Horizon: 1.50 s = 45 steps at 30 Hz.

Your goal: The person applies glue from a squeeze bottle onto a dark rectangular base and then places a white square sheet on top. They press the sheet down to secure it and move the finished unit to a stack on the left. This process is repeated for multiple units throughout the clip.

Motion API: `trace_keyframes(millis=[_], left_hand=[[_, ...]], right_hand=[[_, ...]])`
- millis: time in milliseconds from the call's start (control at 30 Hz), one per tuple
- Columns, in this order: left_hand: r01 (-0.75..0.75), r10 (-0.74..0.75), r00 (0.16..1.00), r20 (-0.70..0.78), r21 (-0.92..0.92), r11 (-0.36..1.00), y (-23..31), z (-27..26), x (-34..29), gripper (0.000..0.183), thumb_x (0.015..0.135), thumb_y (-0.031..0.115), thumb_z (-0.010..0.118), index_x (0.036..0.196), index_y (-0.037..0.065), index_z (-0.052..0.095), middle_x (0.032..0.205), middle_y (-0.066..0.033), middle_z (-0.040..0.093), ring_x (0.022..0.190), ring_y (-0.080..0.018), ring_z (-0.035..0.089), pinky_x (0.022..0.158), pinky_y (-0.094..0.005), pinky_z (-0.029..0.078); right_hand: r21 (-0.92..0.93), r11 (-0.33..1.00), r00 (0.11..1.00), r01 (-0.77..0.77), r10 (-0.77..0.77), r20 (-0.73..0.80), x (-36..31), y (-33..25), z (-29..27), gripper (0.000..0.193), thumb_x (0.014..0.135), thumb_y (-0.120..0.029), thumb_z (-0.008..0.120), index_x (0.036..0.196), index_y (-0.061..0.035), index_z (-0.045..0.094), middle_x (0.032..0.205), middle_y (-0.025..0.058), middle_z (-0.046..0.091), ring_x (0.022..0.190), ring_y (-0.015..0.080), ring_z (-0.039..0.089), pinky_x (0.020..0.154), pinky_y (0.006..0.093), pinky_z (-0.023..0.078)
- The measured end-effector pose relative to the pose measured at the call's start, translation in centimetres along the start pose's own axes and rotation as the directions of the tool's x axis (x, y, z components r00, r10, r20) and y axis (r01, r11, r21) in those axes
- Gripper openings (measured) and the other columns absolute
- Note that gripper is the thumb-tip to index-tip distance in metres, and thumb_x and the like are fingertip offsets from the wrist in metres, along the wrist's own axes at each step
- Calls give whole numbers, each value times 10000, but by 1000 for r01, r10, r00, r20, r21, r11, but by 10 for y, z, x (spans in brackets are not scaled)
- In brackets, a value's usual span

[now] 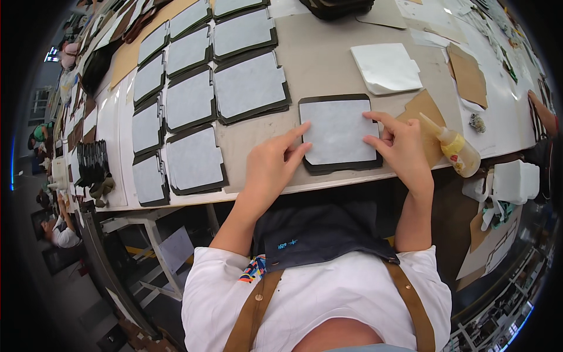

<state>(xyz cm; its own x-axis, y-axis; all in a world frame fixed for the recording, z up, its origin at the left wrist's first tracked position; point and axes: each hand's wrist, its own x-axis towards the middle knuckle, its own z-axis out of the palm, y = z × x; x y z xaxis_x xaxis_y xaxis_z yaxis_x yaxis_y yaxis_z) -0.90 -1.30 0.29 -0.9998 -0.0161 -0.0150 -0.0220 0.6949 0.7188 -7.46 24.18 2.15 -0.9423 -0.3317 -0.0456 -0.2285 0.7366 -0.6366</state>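
Observation:
In front of me on the table lies a dark, squarish panel with a pale grey-white sheet [337, 132] on top, its black border showing around it. My left hand [270, 167] touches its left edge, index finger and thumb apart. On the right edge, my right hand [406, 146] rests its index fingertip and thumb, also spread, with the other fingers curled. Whether the hands lift the panel at all cannot be seen. Close by my right hand stands a tilted squeeze bottle [460, 154] with a long nozzle and yellowish contents, beside a brown card piece [423, 120].
Stacks of similar black-edged panels [249, 85] fill the table's left part in rows. A pile of white sheets [387, 67] lies beyond the panel. Brown card pieces [467, 76] are farther right. White foam-like boxes [516, 180] sit past the table's right edge.

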Motion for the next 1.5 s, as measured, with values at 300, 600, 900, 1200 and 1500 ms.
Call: trace_keyframes(millis=[300, 600, 900, 1200, 1500], left_hand=[[-122, 124, 992, -2, 169, 978, 3, -2, 1, 511, 792, 207, 818, 1269, 125, 656, 809, -39, 535, 793, -209, 525, 720, -341, 459], [-153, 151, 988, 29, 114, 982, 1, -20, 1, 568, 851, 149, 753, 1375, 59, 552, 1089, -117, 573, 1034, -289, 537, 935, -395, 449], [-423, 387, 906, 173, 415, 806, 2, 31, 20, 736, 976, 335, 596, 1564, 7, 298, 1657, -166, 238, 1545, -356, 169, 1235, -506, 163], [-402, 341, 916, 212, 453, 796, 1, 15, -4, 826, 917, 390, 662, 1564, 21, 306, 1646, -157, 269, 1545, -341, 178, 1239, -522, 150], [-386, 305, 918, 255, 389, 836, -8, 4, -24, 828, 889, 381, 686, 1572, 80, 329, 1655, -143, 259, 1543, -362, 179, 1235, -518, 157]], right_hand=[[-54, 997, 999, 46, -45, 13, 1, 0, -3, 383, 821, -166, 794, 1187, -146, 683, 638, 17, 456, 630, 184, 450, 819, 330, 344], [-49, 993, 965, 104, -113, -238, -13, 9, 1, 560, 817, -148, 786, 1330, -71, 577, 1078, 96, 590, 1004, 264, 554, 996, 430, 364], [-383, 867, 946, 319, -318, 68, -12, -8, 34, 967, 871, -562, 647, 1566, -1, 279, 1642, 139, 280, 1543, 255, 218, 1247, 517, 103], [-402, 882, 966, 246, -259, 24, -44, -4, 30, 1057, 825, -636, 640, 1575, 1, 255, 1653, 146, 251, 1550, 275, 194, 1242, 556, 53], [-393, 877, 960, 278, -260, 101, -57, -2, 22, 892, 841, -499, 702, 1525, -25, 382, 1625, 149, 315, 1533, 310, 239, 1215, 626, 85]])
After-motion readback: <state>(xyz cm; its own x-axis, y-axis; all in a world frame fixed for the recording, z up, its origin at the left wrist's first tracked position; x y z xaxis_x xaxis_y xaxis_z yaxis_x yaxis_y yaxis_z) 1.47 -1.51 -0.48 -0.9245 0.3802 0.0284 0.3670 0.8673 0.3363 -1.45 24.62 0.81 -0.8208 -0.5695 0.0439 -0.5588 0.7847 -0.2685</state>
